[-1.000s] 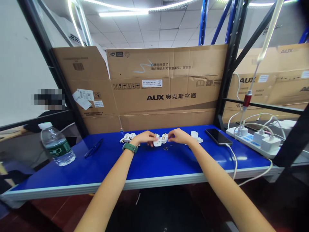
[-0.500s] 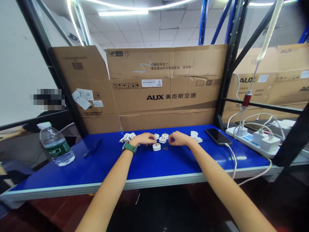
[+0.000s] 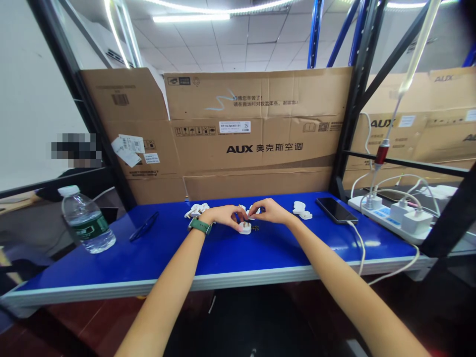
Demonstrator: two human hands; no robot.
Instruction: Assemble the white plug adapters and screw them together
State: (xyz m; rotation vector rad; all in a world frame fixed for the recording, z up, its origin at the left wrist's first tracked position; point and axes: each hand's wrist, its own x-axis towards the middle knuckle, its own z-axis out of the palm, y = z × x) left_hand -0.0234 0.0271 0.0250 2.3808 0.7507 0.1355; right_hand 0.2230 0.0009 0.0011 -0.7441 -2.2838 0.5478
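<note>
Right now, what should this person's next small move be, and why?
Perhaps the left hand should steady the nearest white plug piece while the right hand eases slightly closer to it. The left thumb appears to touch that piece's edge, and the right hand reaches in just behind it, finger and thumb close together. Whether it pinches anything is too small to tell.

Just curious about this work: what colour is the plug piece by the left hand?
White: the plug piece shows best in the head view.
</note>
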